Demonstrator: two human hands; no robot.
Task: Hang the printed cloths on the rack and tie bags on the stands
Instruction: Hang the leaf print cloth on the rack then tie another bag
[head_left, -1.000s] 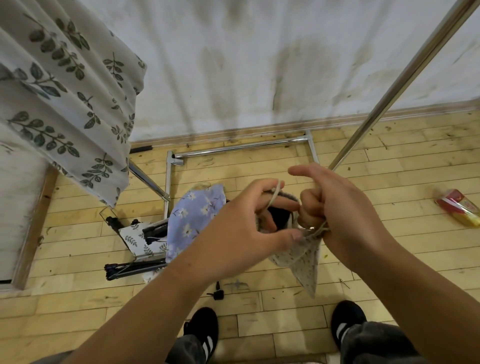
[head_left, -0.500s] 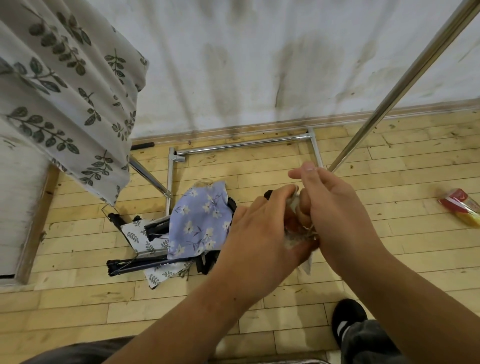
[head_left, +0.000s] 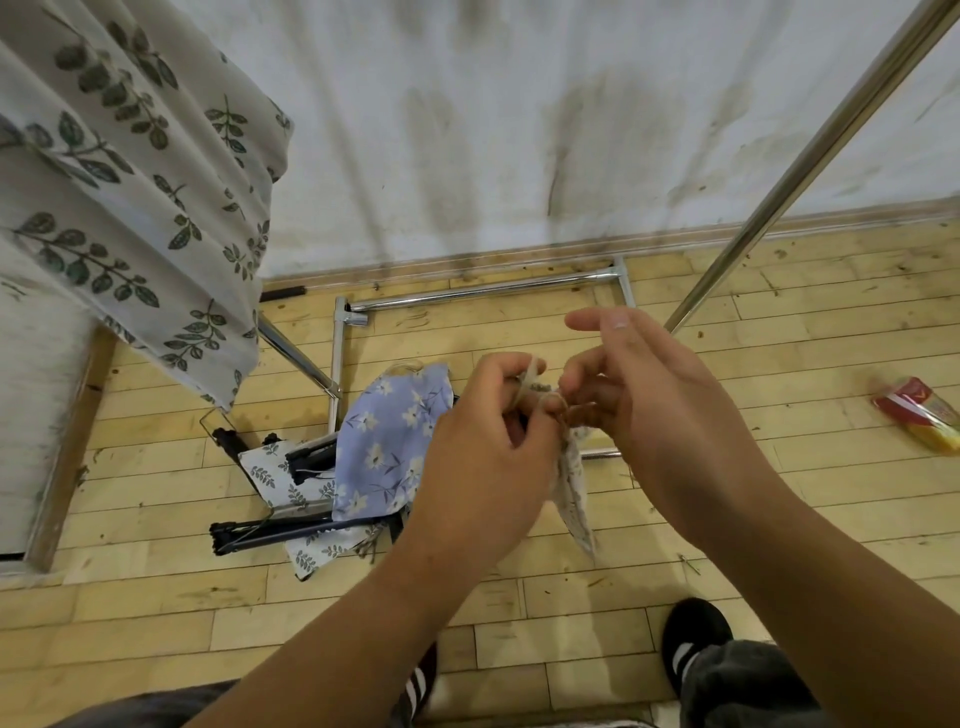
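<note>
- Drawstring (head_left: 529, 378) of a small printed bag (head_left: 574, 499) is pinched between the thumb and curled fingers of the left hand (head_left: 483, 467), in the middle of the frame
- Right hand (head_left: 644, 410) meets it from the other side, thumb and lower fingers nipping the same string at the knot, forefinger stretched out above
- Bag hangs limp below the two hands, its tip pointing down at the wooden floor (head_left: 519, 592); what the string is tied round is hidden behind the knuckles
- Rack pole (head_left: 810, 156) of bright metal slants from the top right corner down behind the right hand, with the rack's base bar (head_left: 483, 293) lying along the foot of the stained wall (head_left: 467, 130)
- Leaf-print cloth (head_left: 130, 208) hangs in folds at upper left, covering that side of the rack
- Blue floral bag (head_left: 387, 447) lies on the floor just left of the left hand, draped over folded black stands (head_left: 270, 535) and a piece of leaf-print fabric (head_left: 272, 478)
- Red and yellow packet (head_left: 919, 421) sits well apart at the right edge; a black shoe (head_left: 693, 634) shows at the bottom
</note>
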